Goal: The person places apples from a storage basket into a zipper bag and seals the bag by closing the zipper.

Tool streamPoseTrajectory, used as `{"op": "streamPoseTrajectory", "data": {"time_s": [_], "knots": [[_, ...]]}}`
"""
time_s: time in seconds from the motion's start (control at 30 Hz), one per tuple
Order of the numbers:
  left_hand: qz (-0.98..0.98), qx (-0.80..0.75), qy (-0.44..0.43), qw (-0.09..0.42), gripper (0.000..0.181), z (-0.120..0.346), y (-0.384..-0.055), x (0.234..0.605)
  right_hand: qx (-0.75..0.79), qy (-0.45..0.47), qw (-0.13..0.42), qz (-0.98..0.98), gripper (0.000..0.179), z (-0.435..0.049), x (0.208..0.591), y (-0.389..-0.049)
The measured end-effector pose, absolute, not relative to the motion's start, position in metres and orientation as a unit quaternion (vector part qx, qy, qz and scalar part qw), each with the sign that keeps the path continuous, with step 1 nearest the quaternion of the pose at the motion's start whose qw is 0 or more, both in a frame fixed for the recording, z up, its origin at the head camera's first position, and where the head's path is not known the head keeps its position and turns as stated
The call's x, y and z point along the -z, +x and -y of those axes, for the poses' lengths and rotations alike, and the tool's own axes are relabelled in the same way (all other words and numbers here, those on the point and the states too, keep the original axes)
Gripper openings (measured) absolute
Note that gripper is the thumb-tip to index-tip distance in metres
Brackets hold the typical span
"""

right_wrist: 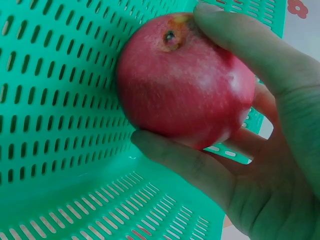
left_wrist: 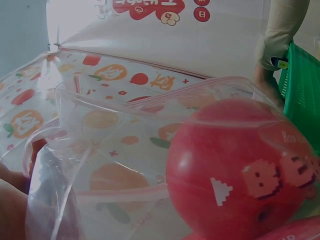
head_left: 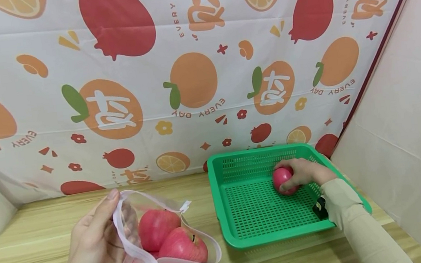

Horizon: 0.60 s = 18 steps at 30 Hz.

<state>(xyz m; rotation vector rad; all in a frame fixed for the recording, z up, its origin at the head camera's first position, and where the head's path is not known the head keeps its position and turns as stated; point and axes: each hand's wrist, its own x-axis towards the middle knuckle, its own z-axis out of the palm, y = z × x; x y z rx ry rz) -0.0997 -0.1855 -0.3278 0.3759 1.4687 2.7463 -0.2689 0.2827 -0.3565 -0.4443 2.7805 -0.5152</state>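
Apple in basket: the apple sits within the right hand's grip, in the right-hand part of the basket; whether it touches the basket floor is hard to tell.
Long axis: none marked, the apple being nearly round; in the right wrist view its dark hollow lies near the thumb tip.
Nearer hand: the right hand; the left hand is well apart, left of the basket.
Right fingers: curled round the apple, thumb on one side, other fingers opposite.
Left fingers: pinching the rim of the clear bag, thumb on top; the other fingertips are blurred by the plastic.
Bag: left of the basket and apart from it, mouth open, a white tab on its rim.
Inside bag: several apples, two plain near the mouth, more below, partly hidden.
Basket: green, slotted, on the wooden tabletop, near the fruit-print backdrop.
Sleeve: the pale right sleeve crosses the basket's near right corner.
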Motion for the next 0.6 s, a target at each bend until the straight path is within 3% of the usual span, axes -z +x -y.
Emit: {"op": "streamPoseTrajectory", "data": {"time_s": [0.6], "knots": [[-0.478, -0.870, 0.118, 0.001, 0.034, 0.1842, -0.0989, 0.3277, 0.239, -0.215, 0.139, -0.937, 0.062, -0.2792, 0.3610, -0.2683]]}}
